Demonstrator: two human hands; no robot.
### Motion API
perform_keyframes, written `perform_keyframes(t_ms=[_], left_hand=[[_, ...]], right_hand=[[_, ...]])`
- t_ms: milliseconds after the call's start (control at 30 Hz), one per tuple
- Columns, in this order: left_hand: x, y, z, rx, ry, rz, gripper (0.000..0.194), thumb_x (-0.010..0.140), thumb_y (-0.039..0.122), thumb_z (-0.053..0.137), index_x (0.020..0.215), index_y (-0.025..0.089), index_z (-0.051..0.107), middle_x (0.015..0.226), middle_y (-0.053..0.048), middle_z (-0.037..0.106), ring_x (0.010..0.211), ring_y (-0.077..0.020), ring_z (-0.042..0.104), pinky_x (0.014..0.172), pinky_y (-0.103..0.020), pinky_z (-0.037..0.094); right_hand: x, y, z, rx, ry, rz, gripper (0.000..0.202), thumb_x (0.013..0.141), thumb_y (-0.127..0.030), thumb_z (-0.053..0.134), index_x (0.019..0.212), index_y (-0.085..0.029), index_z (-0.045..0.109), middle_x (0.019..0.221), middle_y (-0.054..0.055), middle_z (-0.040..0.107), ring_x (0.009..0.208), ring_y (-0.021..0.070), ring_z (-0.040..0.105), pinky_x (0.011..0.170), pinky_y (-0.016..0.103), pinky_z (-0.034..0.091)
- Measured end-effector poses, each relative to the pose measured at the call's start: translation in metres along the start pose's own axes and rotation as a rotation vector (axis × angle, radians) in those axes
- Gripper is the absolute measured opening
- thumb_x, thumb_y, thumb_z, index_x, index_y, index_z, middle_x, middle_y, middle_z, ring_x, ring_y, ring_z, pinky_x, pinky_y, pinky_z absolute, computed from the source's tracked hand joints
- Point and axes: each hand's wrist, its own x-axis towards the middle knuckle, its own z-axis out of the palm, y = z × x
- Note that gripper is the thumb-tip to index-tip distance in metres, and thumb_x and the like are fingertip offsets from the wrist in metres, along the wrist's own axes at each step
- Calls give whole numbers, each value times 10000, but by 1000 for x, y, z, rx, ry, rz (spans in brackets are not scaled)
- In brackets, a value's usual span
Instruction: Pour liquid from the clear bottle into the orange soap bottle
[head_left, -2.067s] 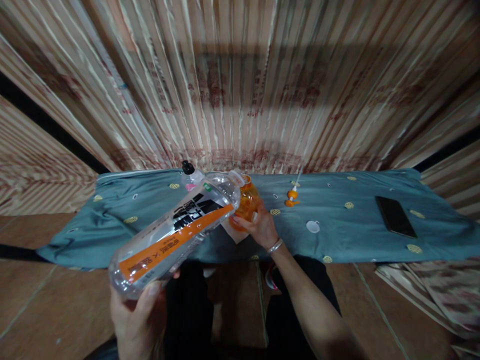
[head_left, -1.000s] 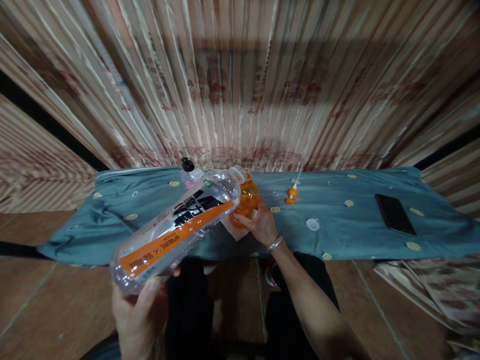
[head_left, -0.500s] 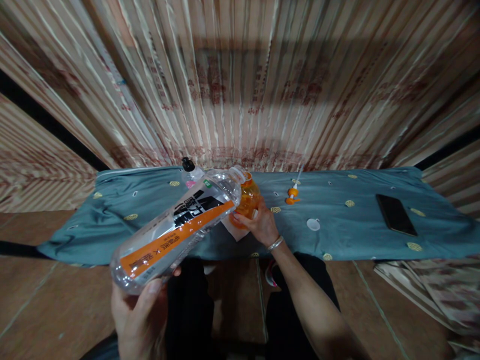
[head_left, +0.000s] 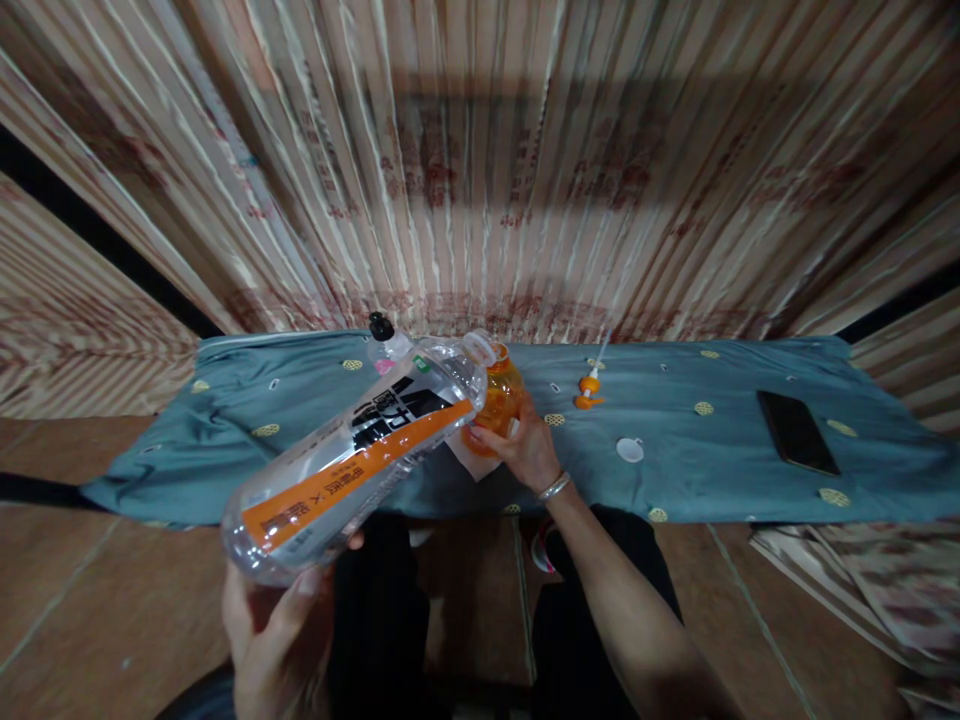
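My left hand grips the base of a large clear plastic bottle with an orange and black label. The bottle is tilted, and its open neck rests over the mouth of a small orange bottle. That small bottle stands on the blue-green cloth, and my right hand is wrapped around its lower part. A white paper lies under the small bottle. I cannot tell whether liquid is flowing.
A black-capped clear bottle stands behind the large one. An orange pump head, a white cap and a black phone lie on the cloth to the right. A striped curtain hangs behind.
The view has shifted slightly. Both hands and both bottles keep nearly the same pose, with the large bottle still tilted over the small one.
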Motion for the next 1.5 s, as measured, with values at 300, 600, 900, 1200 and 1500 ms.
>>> perform_keyframes(t_ms=[300,600,900,1200,1500], left_hand=[[0,-1,1,-5,15,-31,542,652,244,755,1184,194,664,955,-62,695,793,-222,649,655,-304,580],[-1,-2,-1,-4,21,-47,519,649,241,759,1158,201,667,947,-55,689,784,-208,646,647,-286,569],[0,-1,3,2,21,-63,526,637,253,768,1152,209,670,915,-47,682,772,-201,640,637,-274,561],[2,-1,1,4,57,-73,553,603,266,788,1142,206,679,930,-51,688,762,-210,641,618,-291,570],[0,-1,3,-2,53,-67,557,617,247,774,1162,207,670,963,-60,683,813,-220,630,618,-287,561]], right_hand=[[-1,-1,-1,-3,-5,-9,725,687,-421,766,1277,-139,453,1077,143,706,967,298,692,836,426,559],[0,-2,-2,6,-9,3,729,674,-406,775,1270,-132,457,1092,150,701,979,306,688,857,440,557],[0,-2,-2,0,-4,3,748,671,-426,768,1282,-134,450,1090,156,700,981,319,686,862,466,553],[-1,-3,-3,9,-16,15,715,682,-436,754,1269,-151,462,1088,130,705,975,287,689,858,433,555],[-1,-3,-3,14,-11,5,721,680,-422,767,1273,-156,455,1115,135,697,1013,293,678,877,432,545]])
